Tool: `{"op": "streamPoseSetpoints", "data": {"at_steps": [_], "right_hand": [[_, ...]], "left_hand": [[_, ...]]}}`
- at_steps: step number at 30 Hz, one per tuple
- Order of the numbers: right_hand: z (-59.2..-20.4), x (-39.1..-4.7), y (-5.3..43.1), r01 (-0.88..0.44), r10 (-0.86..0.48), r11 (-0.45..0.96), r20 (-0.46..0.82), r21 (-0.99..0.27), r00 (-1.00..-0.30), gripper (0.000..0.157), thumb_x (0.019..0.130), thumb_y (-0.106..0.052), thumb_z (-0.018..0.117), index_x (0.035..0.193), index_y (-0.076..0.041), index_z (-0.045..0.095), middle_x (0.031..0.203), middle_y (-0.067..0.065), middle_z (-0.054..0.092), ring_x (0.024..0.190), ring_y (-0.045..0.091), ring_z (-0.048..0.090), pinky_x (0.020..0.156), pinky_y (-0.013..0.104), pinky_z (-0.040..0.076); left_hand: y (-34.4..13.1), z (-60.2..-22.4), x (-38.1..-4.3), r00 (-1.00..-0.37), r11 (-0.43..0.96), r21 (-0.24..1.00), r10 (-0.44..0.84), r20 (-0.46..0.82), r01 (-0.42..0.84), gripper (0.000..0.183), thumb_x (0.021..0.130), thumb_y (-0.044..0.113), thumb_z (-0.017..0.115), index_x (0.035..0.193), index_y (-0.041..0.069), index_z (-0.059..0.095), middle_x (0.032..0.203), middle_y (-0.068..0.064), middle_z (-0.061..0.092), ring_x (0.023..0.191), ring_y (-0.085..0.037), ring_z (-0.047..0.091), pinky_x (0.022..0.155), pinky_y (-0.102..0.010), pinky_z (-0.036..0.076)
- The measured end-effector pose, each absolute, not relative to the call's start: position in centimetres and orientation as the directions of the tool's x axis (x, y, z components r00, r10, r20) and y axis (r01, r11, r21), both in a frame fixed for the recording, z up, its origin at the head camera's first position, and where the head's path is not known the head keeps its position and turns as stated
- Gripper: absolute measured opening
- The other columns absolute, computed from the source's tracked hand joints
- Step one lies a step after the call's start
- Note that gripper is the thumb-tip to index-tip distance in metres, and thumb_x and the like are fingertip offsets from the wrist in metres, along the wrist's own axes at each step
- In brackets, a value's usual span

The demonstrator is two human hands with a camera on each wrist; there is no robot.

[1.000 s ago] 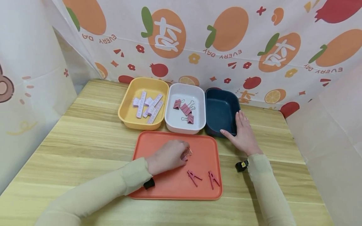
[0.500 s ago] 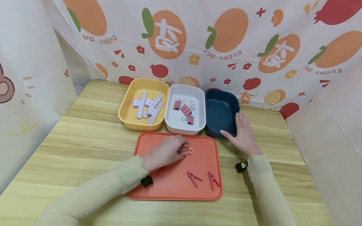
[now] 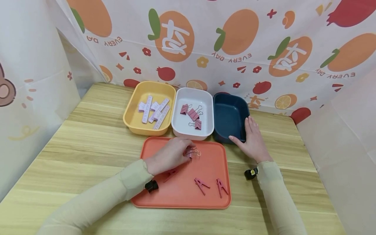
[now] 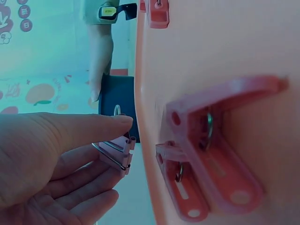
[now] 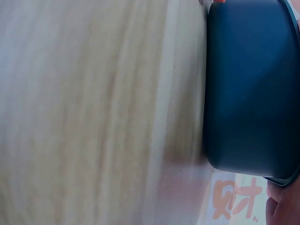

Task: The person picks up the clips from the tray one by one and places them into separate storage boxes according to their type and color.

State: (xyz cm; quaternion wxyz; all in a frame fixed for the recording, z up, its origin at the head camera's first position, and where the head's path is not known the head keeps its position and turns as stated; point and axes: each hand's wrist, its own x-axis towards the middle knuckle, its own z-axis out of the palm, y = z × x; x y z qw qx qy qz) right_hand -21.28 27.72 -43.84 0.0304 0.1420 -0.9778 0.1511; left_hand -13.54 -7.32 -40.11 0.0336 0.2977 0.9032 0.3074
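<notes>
My left hand (image 3: 168, 157) grips a small pink metal binder clip with looped wire handles (image 4: 111, 152), my thumb on one side of it and my fingers curled on the other. The clip is over the far half of a flat orange rectangular tray with rounded corners (image 3: 182, 197), its wires pointing away from my palm. On the tray lie pink plastic A-shaped clothespins (image 3: 201, 185): two to the right, and two close below my left hand. My right hand (image 3: 255, 143) holds nothing; it rests against the near right corner of a deep dark blue bin (image 3: 230, 116), thumb spread wide from fairly straight fingers. Touching that bin's left side is a white bin (image 3: 182, 128) with three more pink binder clips (image 3: 193, 114) inside, and beside it a yellow bin (image 3: 133, 119) holds three pale lilac ruler-shaped clips (image 3: 161, 117). Everything sits on a pale wood-grained table (image 3: 88, 147).
</notes>
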Motion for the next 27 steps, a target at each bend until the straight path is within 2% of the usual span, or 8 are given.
{"op": "streamPoseSetpoints", "data": {"at_steps": [5,8,12,19,23,27], "right_hand": [[-43.8,-21.2,27.7,-0.288,-0.268,0.913,0.107,-0.288,-0.957,0.114,0.091,-0.075,0.053,0.161,0.002,0.008,0.168,0.018,0.003,0.154,0.029,-0.003,0.122,0.049,0.005],[-43.9,-21.2,27.7,-0.287,-0.266,0.913,0.108,-0.29,-0.958,0.114,0.091,-0.075,0.053,0.161,0.003,0.009,0.168,0.018,0.003,0.154,0.028,-0.003,0.122,0.049,0.005],[-43.9,-21.2,27.7,-0.284,-0.263,0.914,0.108,-0.29,-0.959,0.114,0.09,-0.075,0.053,0.161,0.003,0.009,0.168,0.018,0.003,0.154,0.028,-0.004,0.122,0.05,0.006],[-43.9,-21.2,27.7,-0.28,-0.26,0.913,0.106,-0.295,-0.96,0.114,0.09,-0.076,0.052,0.161,0.001,0.008,0.169,0.017,0.002,0.154,0.027,-0.004,0.122,0.051,0.006],[-43.9,-21.2,27.7,-0.278,-0.258,0.913,0.105,-0.297,-0.96,0.114,0.09,-0.076,0.052,0.161,0.001,0.007,0.169,0.017,0.002,0.154,0.028,-0.004,0.121,0.051,0.006],[-43.9,-21.2,27.6,-0.276,-0.256,0.913,0.106,-0.3,-0.961,0.114,0.09,-0.076,0.052,0.162,0.001,0.007,0.169,0.016,0.002,0.154,0.028,-0.004,0.121,0.051,0.006]], "left_hand": [[-7.6,-39.7,-13.7,-0.817,0.616,0.584,0.555,0.155,0.529,0.027,0.086,0.009,0.082,0.112,0.011,0.075,0.101,0.004,0.071,0.09,-0.01,0.063,0.083,-0.025,0.054],[-7.7,-39.2,-13.8,-0.818,0.6,0.601,0.55,0.17,0.528,0.034,0.086,0.009,0.083,0.119,0.014,0.074,0.103,0.006,0.071,0.088,-0.014,0.062,0.078,-0.024,0.053],[-8.0,-38.6,-14.1,-0.821,0.573,0.632,0.539,0.189,0.522,0.045,0.085,0.008,0.084,0.128,0.015,0.072,0.108,0.005,0.07,0.092,-0.018,0.061,0.078,-0.027,0.054],[-8.4,-37.7,-14.6,-0.812,0.59,0.573,0.511,0.281,0.569,0.027,0.084,0.01,0.085,0.108,0.009,0.075,0.096,0.003,0.068,0.087,-0.019,0.064,0.08,-0.027,0.055],[-8.6,-37.2,-15.1,-0.807,0.602,0.542,0.498,0.318,0.586,0.03,0.081,0.011,0.088,0.108,0.007,0.075,0.096,0.001,0.069,0.086,-0.015,0.062,0.079,-0.027,0.056],[-8.8,-36.7,-15.8,-0.806,0.598,0.543,0.48,0.348,0.59,0.031,0.081,0.01,0.088,0.109,0.005,0.076,0.097,-0.002,0.07,0.088,-0.019,0.064,0.08,-0.029,0.056]]}}
